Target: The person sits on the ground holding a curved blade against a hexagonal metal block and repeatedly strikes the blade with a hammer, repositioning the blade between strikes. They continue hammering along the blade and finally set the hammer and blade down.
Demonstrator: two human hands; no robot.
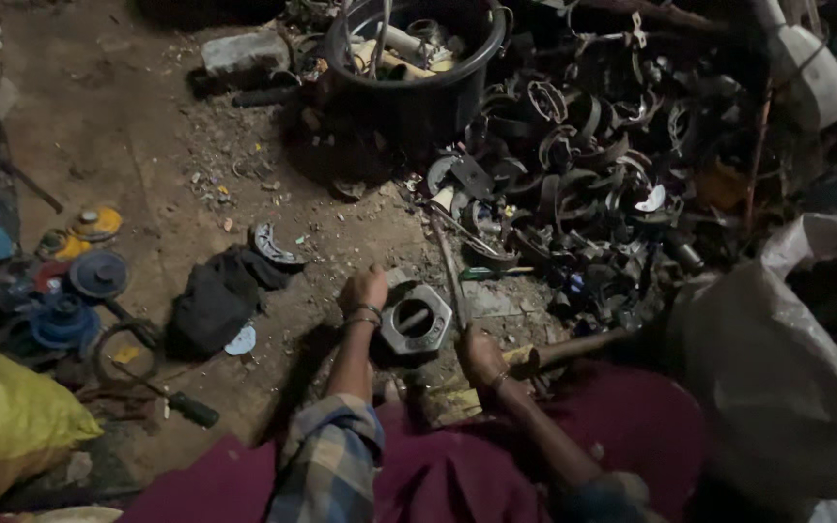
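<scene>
Grey metal hexagonal nut (417,320) lies on the dirt floor (138,126), left hand (362,289) fisted beside it, right hand (480,355) fingers gripping a wooden-handled hammer (573,347).

I can't tell what's in the right hand (481,356); yellow sack (7,416) cut off at left edge, scrap pile (583,174) too dark

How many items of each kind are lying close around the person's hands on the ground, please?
Large grey hexagonal nut: 1
Wooden-handled hammer: 1
Long thin metal rod: 1
Curved brake shoe lying apart from the pile: 1
Dark cloth: 1
Total: 5
</scene>
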